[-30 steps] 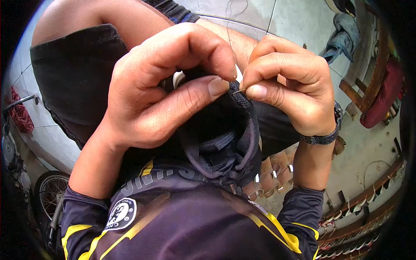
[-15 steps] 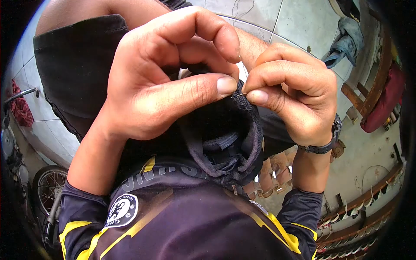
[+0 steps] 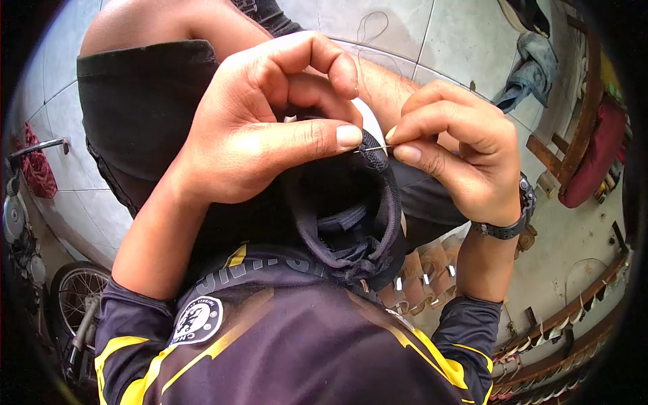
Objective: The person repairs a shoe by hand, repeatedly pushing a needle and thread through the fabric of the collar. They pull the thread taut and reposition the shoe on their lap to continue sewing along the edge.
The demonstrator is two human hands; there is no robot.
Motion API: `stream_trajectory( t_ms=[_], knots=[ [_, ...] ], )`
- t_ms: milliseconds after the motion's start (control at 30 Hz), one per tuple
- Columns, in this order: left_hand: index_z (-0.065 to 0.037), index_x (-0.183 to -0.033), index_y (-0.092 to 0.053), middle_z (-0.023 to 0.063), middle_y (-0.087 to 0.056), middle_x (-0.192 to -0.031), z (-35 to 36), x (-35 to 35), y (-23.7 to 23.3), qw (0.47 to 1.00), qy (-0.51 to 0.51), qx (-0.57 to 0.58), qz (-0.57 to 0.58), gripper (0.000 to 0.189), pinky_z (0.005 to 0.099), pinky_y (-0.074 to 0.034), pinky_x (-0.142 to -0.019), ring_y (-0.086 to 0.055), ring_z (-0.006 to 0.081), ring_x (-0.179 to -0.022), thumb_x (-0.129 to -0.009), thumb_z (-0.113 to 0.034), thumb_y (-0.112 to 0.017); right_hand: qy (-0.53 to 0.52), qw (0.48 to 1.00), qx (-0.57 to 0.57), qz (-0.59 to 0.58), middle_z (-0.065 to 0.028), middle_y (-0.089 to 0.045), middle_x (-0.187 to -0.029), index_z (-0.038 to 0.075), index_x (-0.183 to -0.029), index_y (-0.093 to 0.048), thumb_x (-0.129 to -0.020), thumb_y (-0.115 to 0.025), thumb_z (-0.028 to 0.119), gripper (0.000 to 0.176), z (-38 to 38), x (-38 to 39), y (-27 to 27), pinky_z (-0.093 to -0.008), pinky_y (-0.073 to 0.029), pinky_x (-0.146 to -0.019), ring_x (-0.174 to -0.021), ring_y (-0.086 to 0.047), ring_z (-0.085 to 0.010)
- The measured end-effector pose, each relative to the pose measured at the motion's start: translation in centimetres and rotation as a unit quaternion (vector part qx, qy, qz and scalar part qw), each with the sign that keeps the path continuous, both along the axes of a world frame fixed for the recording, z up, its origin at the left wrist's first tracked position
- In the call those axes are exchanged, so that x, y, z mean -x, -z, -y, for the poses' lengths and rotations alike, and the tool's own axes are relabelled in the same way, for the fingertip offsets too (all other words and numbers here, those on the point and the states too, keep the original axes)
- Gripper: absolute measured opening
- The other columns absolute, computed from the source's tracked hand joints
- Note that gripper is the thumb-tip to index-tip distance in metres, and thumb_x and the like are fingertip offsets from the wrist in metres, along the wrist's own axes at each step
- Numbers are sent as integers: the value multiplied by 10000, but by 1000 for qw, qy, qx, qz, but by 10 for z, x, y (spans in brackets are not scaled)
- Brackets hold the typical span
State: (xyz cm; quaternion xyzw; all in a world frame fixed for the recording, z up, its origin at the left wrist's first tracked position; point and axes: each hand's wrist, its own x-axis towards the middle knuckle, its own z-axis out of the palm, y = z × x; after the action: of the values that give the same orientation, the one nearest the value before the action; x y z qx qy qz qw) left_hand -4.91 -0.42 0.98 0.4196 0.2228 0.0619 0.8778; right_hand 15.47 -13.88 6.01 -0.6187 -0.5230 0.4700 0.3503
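A black shoe (image 3: pixel 390 216) rests in my lap, its padded collar facing up and a strip of white showing at its far end. My left hand (image 3: pixel 250 145) is closed on the far rim of the collar, thumb on the near side and forefinger curled above. Between the thumb and fingertips of my right hand (image 3: pixel 466 155) is a thin needle (image 3: pixel 381 148), lying across the black fabric just right of my left thumb. The needle's tip comes out on the left side of the rim.
Loose dark thread (image 3: pixel 373 28) trails over the tiled floor (image 3: pixel 331 20) beyond my leg. A grey-blue cloth (image 3: pixel 530 71) lies at the upper right, near a wooden frame with a maroon cushion (image 3: pixel 594 162). A motorbike wheel (image 3: pixel 77 293) stands at the lower left.
My right fingers have drawn back a little from the rim, so more of the needle shows. The shoe and both hands appear slightly shifted in view.
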Motion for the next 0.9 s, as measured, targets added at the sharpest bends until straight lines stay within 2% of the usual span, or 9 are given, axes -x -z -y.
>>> stream_trajectory(
  t_ms=[100,233,467,567,633,700,900],
  knots=[
    [-31,-1099,-521,112,-737,-924,-1,1,1,1000,5,5,6,360,225,-497,-825,-679,107,-879,-847,39,-768,-7,998,-32,54,-92,-675,-845,-22,-880,-724,-759,-783,-64,140,-2,1,-2,-286,-486,-656,-769,-642,-177],
    [-34,-1100,-519,106,-736,-907,-5,2,-1,1000,8,19,2,358,219,-498,-796,-676,103,-872,-852,40,-766,-7,997,-44,70,-93,-672,-828,-20,-865,-714,-746,-772,-79,145,-7,8,-3,-282,-480,-619,-735,-638,-175],
    [-33,-1105,-516,99,-735,-895,-6,7,3,999,14,44,21,348,219,-513,-772,-675,100,-864,-870,38,-763,-31,998,-50,32,-87,-686,-812,-16,-857,-704,-746,-766,-85,144,-14,18,3,-290,-496,-640,-725,-650,-185],
    [-34,-1106,-517,100,-733,-899,-2,-3,2,998,11,60,27,347,220,-514,-777,-674,99,-862,-872,36,-763,-1,999,-50,14,-68,-665,-758,22,-866,-710,-788,-778,-34,118,-10,9,2,-306,-494,-611,-682,-645,-195],
    [-35,-1107,-518,101,-733,-902,-3,-3,0,998,6,60,32,346,219,-512,-776,-672,98,-860,-872,37,-762,1,999,0,32,-49,-664,-753,21,-864,-712,-809,-786,-1,95,-8,3,-2,-286,-467,-588,-662,-620,-159],
    [-37,-1106,-519,94,-725,-890,-4,-1,-2,999,9,46,22,343,216,-502,-761,-663,93,-844,-873,39,-759,-15,999,-3,39,-45,-662,-770,22,-870,-708,-820,-784,11,92,-6,-2,-5,-274,-447,-588,-675,-603,-128],
    [-38,-1111,-517,80,-708,-872,-2,0,-2,998,7,53,21,356,213,-487,-735,-646,85,-813,-866,35,-765,0,1000,-4,23,-91,-640,-809,-7,-871,-653,-814,-750,-33,116,-6,5,-12,-309,-480,-645,-716,-618,-190]
  ],
)
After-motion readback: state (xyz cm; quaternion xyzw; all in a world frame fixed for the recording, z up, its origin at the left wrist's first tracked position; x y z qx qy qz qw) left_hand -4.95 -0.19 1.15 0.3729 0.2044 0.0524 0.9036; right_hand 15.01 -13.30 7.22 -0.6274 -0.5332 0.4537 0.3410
